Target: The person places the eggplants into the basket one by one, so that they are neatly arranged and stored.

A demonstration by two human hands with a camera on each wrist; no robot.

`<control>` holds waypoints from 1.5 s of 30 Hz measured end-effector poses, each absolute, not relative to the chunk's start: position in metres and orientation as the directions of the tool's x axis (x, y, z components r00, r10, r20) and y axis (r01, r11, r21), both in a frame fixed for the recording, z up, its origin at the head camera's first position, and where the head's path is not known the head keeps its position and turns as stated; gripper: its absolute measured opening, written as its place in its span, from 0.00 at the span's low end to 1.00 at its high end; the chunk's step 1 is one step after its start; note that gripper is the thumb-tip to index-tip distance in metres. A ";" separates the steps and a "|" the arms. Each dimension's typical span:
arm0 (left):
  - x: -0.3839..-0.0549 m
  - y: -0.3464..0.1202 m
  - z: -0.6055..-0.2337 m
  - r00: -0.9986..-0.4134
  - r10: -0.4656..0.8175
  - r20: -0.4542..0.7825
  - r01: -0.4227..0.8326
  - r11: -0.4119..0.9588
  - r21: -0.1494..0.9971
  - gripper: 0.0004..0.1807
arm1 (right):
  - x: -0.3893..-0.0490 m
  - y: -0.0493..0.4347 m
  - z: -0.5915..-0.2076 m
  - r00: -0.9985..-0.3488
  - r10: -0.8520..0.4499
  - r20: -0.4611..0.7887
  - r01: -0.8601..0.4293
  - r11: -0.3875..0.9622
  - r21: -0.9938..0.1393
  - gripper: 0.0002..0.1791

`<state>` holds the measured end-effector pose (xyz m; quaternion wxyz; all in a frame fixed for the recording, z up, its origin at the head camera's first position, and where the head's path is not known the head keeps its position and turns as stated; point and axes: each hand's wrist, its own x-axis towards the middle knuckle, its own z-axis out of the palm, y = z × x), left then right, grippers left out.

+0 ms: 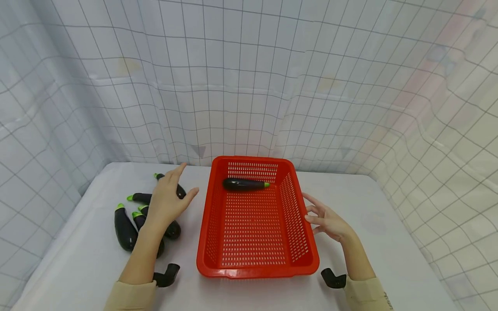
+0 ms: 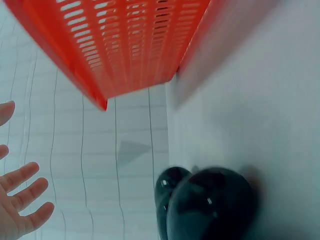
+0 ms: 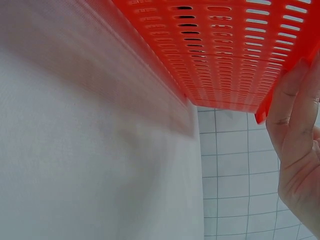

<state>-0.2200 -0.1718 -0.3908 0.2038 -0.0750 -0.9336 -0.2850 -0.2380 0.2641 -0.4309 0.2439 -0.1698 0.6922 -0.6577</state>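
Note:
A red perforated basket (image 1: 253, 224) stands in the middle of the table, with one dark eggplant (image 1: 244, 184) lying across its far end. Over a loose group of eggplants to the left hovers my left hand (image 1: 167, 198), thumb and fingers spread, holding nothing. Two rounded eggplant ends (image 2: 210, 205) show below that hand in the left wrist view. My right hand (image 1: 327, 219) is at the basket's right side, its fingertips at the rim; in the right wrist view its fingers (image 3: 285, 107) look fairly straight against the red edge.
Several eggplants with green caps, one of them a plump eggplant (image 1: 125, 229), lie on the white table (image 1: 89, 255) left of the basket. A white gridded curtain (image 1: 249, 86) hangs behind and at both sides. Black wrist-worn pieces (image 1: 333, 278) show by both sleeves.

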 end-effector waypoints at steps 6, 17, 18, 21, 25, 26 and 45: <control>-0.199 -0.200 -0.396 -0.906 -0.114 0.407 0.204 0.727 0.656 0.40 | -0.237 0.263 -0.430 -0.828 -0.549 -0.117 0.086 0.081 -0.993 0.40; -0.163 -0.250 -0.408 -0.892 -0.341 0.297 0.050 0.579 0.814 0.40 | -0.236 0.262 -0.429 -0.829 -0.546 -0.120 0.090 0.082 -0.993 0.40; -0.160 -0.255 -0.410 -0.887 -0.369 0.277 0.021 0.567 0.823 0.40 | -0.236 0.262 -0.429 -0.829 -0.547 -0.121 0.090 0.082 -0.993 0.40; -0.152 -0.268 -0.417 -0.873 -0.441 0.208 -0.063 0.524 0.850 0.40 | -0.237 0.263 -0.429 -0.829 -0.546 -0.122 0.091 0.084 -0.992 0.40; -0.145 -0.285 -0.429 -0.882 -0.463 0.092 -0.154 0.467 0.871 0.43 | -0.236 0.263 -0.429 -0.831 -0.541 -0.127 0.092 0.091 -0.992 0.40; -0.143 -0.289 -0.432 -0.888 -0.456 0.055 -0.180 0.456 0.872 0.43 | -0.236 0.263 -0.429 -0.831 -0.541 -0.128 0.093 0.091 -0.991 0.40; -0.162 -0.334 -0.509 -0.897 -0.355 -0.262 -0.297 0.047 0.954 0.57 | -0.236 0.262 -0.428 -0.832 -0.542 -0.118 0.088 0.082 -0.993 0.40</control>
